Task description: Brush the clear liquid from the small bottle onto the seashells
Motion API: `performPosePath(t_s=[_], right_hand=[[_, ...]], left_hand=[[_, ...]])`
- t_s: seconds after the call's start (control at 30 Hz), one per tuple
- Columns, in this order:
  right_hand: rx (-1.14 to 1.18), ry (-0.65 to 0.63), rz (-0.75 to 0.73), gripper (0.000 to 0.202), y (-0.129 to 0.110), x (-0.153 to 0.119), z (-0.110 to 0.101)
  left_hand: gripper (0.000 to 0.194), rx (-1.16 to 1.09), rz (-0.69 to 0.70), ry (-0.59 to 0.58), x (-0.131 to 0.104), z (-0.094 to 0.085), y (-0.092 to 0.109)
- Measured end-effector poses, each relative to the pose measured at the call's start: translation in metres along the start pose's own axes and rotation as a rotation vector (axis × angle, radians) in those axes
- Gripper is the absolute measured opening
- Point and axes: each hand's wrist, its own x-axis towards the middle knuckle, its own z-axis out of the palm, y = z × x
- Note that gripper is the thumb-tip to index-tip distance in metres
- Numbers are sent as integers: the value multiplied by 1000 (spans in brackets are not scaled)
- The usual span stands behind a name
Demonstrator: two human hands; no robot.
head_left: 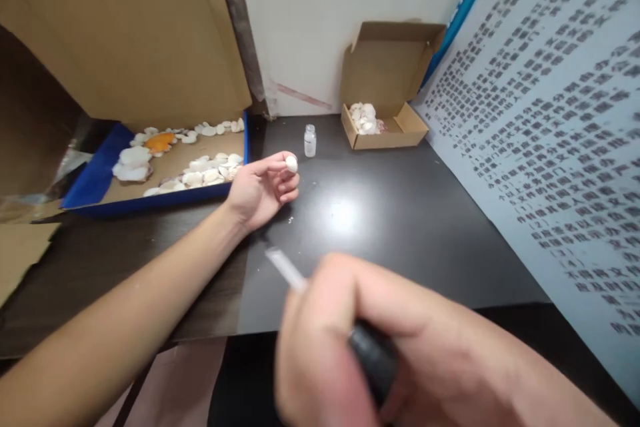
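A small white seashell (291, 164) is pinched between the thumb and fingertips of my left hand (263, 190), above the dark table. My right hand (330, 347), large and blurred in the foreground, is closed around a brush (286, 269). Its pale, narrow front part points toward the left hand and ends in a dark, smeared tip; a thick black part shows below my palm. The brush tip and the shell are apart. Just behind the left hand stands a small clear bottle (310, 141) with whitish contents.
At left, a blue-edged open box (150, 199) holds rows of white shells (203, 177) and an orange shell (160, 143). A small cardboard box (390, 140) with more shells (364, 119) sits at the back right. A printed sheet (545, 133) borders the right side.
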Motion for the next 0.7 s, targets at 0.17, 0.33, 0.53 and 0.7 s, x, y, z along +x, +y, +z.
performPosePath(t_s=[0.17, 0.33, 0.53, 0.7], right_hand=[[-151, 232, -226, 21, -42, 11, -15], [-684, 384, -393, 18, -53, 64, -69], [-770, 338, -518, 18, -47, 106, -100], [-969, 462, -532, 17, -36, 104, -112]], left_hand=[[5, -37, 0, -24, 3, -6, -1], [3, -36, -13, -45, 3, -8, -4], [2, 9, -58, -40, 3, -6, -8], [3, 50, -82, -38, 4, -6, -10]])
